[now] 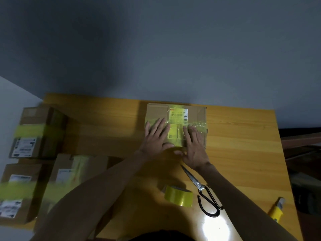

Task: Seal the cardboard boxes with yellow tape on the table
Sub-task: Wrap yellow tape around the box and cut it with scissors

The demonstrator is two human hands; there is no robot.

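Cardboard box (pixel 197 113): set at the far middle of the desk (pixel 243 145), long axis left to right, label up.
Tape (pixel 199 125): yellow strips are crossed over the lid; one follows the long axis.
Left hand (pixel 157 136): fingers (pixel 159 124) straight and flat, nothing gripped; tape is pressed down, probably to bond it.
Right hand (pixel 193 141): laid flat likewise, nothing held.
Roll (pixel 178 195), scissors (pixel 201 186): kept within reach.

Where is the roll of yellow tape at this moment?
In the head view, the roll of yellow tape lies on the yellow wooden table, just left of the black-handled metal scissors and nearer the person than the central brown cardboard box.
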